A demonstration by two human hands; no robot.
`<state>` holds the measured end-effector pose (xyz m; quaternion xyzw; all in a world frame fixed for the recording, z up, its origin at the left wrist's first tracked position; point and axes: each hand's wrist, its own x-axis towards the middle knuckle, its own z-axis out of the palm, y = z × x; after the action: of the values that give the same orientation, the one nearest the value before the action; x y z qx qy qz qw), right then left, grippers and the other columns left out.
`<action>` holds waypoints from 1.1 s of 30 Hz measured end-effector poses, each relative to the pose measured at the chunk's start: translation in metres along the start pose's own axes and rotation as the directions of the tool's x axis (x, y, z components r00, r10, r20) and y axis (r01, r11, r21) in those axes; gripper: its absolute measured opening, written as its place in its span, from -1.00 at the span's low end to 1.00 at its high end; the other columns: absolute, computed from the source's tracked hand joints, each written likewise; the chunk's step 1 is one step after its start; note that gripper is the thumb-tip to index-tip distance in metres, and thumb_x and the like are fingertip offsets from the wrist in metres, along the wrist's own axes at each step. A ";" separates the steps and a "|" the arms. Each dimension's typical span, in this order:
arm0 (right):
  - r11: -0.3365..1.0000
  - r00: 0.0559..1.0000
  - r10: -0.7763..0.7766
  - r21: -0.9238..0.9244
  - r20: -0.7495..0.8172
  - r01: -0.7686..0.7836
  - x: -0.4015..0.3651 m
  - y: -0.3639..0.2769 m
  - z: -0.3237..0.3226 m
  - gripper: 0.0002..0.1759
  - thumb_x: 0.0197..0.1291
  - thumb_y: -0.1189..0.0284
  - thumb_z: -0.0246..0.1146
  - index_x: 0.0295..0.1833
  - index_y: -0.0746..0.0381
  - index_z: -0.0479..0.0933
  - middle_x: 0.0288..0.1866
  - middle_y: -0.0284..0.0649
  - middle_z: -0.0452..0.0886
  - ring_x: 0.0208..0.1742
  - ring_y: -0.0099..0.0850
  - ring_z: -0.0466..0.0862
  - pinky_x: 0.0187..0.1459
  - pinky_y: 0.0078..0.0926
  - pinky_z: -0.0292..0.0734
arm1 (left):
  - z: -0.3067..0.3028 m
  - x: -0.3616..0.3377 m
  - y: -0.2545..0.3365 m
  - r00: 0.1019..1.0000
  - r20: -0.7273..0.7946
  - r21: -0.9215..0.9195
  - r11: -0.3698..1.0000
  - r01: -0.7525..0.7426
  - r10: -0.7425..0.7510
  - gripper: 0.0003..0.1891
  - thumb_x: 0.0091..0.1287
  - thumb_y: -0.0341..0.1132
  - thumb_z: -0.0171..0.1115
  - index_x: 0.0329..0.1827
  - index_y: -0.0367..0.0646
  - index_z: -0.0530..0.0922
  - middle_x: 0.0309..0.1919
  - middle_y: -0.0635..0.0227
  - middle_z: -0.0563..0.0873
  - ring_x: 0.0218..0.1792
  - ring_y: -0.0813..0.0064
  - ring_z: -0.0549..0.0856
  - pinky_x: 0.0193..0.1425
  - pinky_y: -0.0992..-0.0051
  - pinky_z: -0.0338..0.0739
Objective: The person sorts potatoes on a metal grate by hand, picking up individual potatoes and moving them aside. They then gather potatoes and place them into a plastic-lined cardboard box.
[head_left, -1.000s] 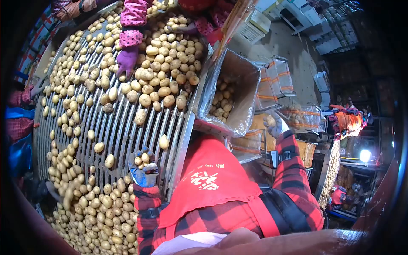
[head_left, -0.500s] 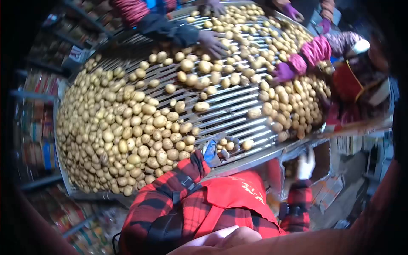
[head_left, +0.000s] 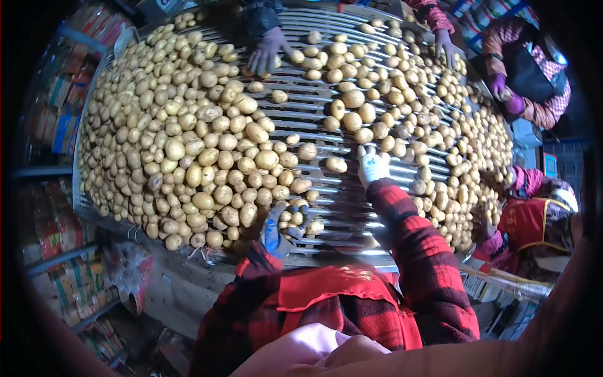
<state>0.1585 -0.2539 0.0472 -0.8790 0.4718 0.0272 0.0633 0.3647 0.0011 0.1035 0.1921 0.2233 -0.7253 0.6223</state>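
Small, round yellow potatoes (head_left: 292, 217) are cupped in the blue-and-grey-gloved left hand (head_left: 280, 229), 7 o'clock; over slatted metal table (head_left: 303, 119), the white-gloved right hand (head_left: 373, 166) is extended, 2 o'clock, its grasp unclear.

Small potatoes (head_left: 293, 218): pale yellow, clustered in the cupped left hand (head_left: 275, 230)
Heaped potatoes (head_left: 176, 149): tan, rounded, some dirt-marked, piled left of that hand
Oval potato (head_left: 336, 164): flat on the slats (head_left: 333, 201), near the right hand (head_left: 374, 167)
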 end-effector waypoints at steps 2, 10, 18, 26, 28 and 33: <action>0.999 0.998 0.019 0.048 0.061 -0.022 0.007 0.006 -0.017 -0.56 0.16 0.52 0.22 0.20 0.20 0.57 0.18 0.06 0.63 -0.03 0.04 0.74 -0.04 -0.05 0.69 | 0.004 0.000 -0.008 0.999 -0.024 0.035 0.999 -0.041 0.042 -0.77 0.54 -0.20 0.21 -0.13 -0.23 0.56 0.04 0.04 0.69 0.05 0.14 0.68 -0.49 0.67 0.53; 0.878 0.923 -0.384 0.315 0.015 0.360 0.064 -0.120 -0.064 -0.67 0.33 0.30 0.23 0.17 0.07 0.63 0.09 0.02 0.66 0.03 0.03 0.71 0.03 -0.05 0.63 | 0.021 -0.002 -0.018 0.992 -0.120 -0.137 0.991 0.010 -0.026 -0.72 0.56 -0.15 0.16 -0.07 -0.22 0.63 0.04 0.11 0.71 0.05 0.23 0.70 -0.45 0.63 0.55; 0.846 0.952 -0.307 0.455 -0.009 0.277 0.099 -0.134 -0.027 -0.69 0.35 0.32 0.19 0.14 0.16 0.61 0.01 0.02 0.70 0.12 0.05 0.69 0.11 -0.06 0.61 | 0.021 -0.015 -0.007 0.988 -0.131 -0.116 0.988 -0.101 0.086 -0.72 0.56 -0.13 0.15 -0.04 -0.19 0.61 0.04 0.14 0.72 0.04 0.33 0.68 -0.43 0.65 0.54; -0.710 0.917 -0.083 0.623 0.390 -0.329 -0.032 0.016 -0.056 -0.53 0.49 0.20 0.25 0.43 -0.01 0.40 0.14 -0.16 0.61 -0.03 -0.37 0.71 -0.41 -0.67 0.65 | 0.018 0.008 -0.011 0.996 0.009 -0.130 0.987 0.092 -0.091 -0.73 0.56 -0.14 0.16 -0.06 -0.22 0.56 0.08 0.19 0.65 0.18 0.37 0.62 -0.38 0.66 0.54; -0.702 0.906 -0.202 0.591 0.371 -0.398 -0.031 0.029 -0.055 -0.54 0.46 0.23 0.28 0.40 0.00 0.41 0.13 -0.18 0.62 -0.10 -0.39 0.71 -0.44 -0.67 0.61 | 0.021 0.014 -0.013 0.995 -0.014 -0.046 0.994 0.100 -0.101 -0.74 0.52 -0.13 0.21 -0.03 -0.16 0.56 0.08 0.23 0.65 0.18 0.39 0.62 -0.38 0.67 0.52; -0.689 0.906 -0.226 0.599 0.357 -0.408 -0.064 0.007 -0.052 -0.57 0.41 0.38 0.32 0.33 0.12 0.44 0.19 -0.14 0.65 0.04 -0.26 0.74 -0.24 -0.49 0.67 | 0.048 0.034 -0.023 0.991 -0.127 -0.070 0.997 0.040 -0.048 -0.78 0.44 -0.20 0.32 0.02 -0.08 0.61 0.09 0.33 0.70 0.18 0.24 0.66 -0.14 0.36 0.72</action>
<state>0.1169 -0.2119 0.1048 -0.1883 0.2936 -0.2583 0.9009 0.3365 -0.0506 0.1259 0.2123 0.2912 -0.7171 0.5966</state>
